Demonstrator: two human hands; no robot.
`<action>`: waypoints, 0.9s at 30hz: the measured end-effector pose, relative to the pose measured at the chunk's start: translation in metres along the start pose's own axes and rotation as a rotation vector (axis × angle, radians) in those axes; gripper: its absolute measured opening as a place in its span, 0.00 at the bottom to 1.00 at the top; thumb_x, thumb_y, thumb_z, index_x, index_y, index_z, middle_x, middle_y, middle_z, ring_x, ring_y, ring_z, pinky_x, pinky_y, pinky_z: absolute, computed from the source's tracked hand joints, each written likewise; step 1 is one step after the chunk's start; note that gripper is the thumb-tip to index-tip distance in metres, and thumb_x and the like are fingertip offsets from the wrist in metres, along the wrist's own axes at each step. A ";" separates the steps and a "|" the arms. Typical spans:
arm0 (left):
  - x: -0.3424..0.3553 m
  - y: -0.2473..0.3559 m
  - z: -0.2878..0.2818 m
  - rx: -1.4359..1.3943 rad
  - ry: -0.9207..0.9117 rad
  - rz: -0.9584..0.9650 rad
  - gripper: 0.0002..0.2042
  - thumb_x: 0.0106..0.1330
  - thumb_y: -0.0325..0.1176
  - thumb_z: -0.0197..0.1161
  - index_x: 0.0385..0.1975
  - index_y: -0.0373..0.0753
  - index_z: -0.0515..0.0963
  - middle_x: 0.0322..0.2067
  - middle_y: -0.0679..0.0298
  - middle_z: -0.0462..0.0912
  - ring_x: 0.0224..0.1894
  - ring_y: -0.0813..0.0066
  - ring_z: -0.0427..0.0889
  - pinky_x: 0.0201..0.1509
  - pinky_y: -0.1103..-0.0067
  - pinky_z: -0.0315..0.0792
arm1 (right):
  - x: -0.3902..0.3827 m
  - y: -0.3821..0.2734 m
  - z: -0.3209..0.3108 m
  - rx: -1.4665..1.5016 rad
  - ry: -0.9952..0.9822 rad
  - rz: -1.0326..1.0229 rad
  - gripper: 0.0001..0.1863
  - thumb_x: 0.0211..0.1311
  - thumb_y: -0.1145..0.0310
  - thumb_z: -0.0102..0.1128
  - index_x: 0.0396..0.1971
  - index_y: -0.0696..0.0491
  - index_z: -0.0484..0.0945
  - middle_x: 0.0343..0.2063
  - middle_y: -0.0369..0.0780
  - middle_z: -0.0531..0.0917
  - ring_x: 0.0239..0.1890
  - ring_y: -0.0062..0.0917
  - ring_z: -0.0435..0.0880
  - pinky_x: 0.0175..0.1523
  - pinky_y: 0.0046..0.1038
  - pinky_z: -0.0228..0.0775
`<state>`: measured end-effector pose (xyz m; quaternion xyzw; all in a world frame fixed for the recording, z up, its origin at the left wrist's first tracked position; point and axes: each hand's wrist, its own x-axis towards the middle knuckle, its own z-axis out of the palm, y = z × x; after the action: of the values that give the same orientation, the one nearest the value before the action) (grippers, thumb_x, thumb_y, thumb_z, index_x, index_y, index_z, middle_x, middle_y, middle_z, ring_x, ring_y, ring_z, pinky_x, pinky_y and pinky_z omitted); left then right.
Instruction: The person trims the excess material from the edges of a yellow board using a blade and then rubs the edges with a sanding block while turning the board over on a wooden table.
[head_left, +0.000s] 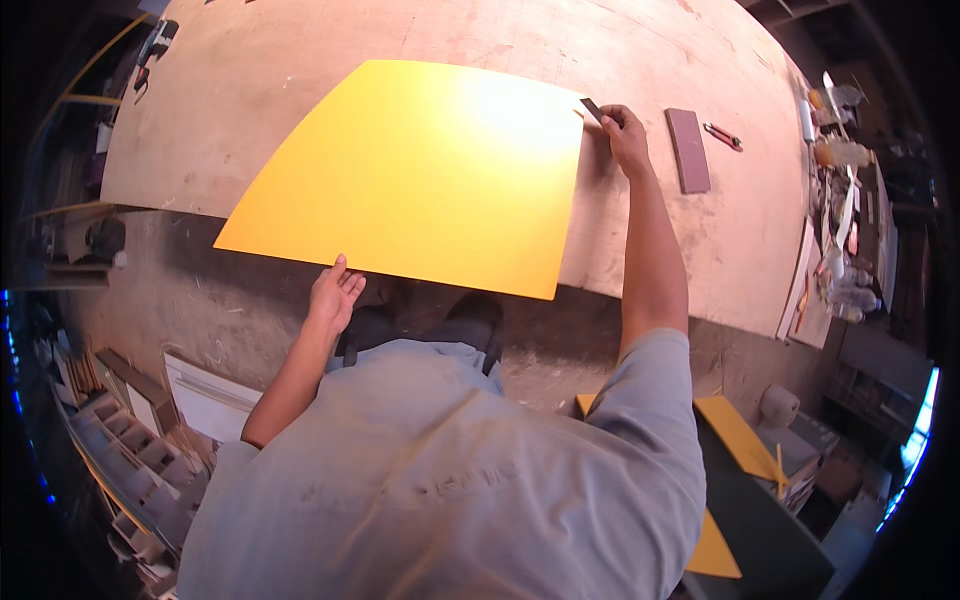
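Looks like a workshop, to judge by the broad, stained wooden counter [750, 240], the red-and-black cutter knife [723, 136] lying on it, bottles [845, 153] crowded near its right-hand edge, boards [133, 388] stacked at lower left, and yellow sheet pieces [736, 435] at lower right.

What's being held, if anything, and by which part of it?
The right hand holds a small dark flat strip by its right end. The left hand touches the flat yellow panel at its near edge; whether it grips can't be told.
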<state>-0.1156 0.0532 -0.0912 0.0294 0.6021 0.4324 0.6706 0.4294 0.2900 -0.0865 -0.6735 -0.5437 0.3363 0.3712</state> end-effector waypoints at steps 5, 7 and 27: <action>-0.018 -0.042 0.041 -0.082 0.028 0.025 0.19 0.75 0.44 0.60 0.59 0.43 0.71 0.48 0.66 0.79 0.50 0.72 0.78 0.56 0.72 0.72 | 0.075 0.009 -0.005 0.056 -0.257 -0.033 0.11 0.67 0.69 0.60 0.47 0.56 0.81 0.39 0.39 0.86 0.43 0.24 0.80 0.52 0.28 0.70; -0.021 -0.056 0.059 -0.081 0.052 0.047 0.19 0.75 0.44 0.59 0.60 0.43 0.71 0.50 0.66 0.79 0.51 0.72 0.78 0.57 0.72 0.71 | 0.087 0.012 -0.009 0.020 -0.368 -0.073 0.12 0.68 0.67 0.60 0.47 0.55 0.80 0.39 0.40 0.86 0.42 0.24 0.79 0.52 0.28 0.69; -0.025 -0.069 0.085 -0.048 0.135 0.148 0.21 0.78 0.43 0.55 0.63 0.39 0.68 0.53 0.63 0.78 0.54 0.71 0.78 0.56 0.72 0.72 | 0.048 -0.009 -0.008 -0.193 -0.322 -0.205 0.10 0.69 0.70 0.58 0.45 0.55 0.83 0.40 0.45 0.88 0.46 0.35 0.86 0.52 0.32 0.75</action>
<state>-0.0046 0.0361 -0.0871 0.0284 0.6317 0.4960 0.5951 0.4404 0.3376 -0.0772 -0.5848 -0.6912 0.3463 0.2457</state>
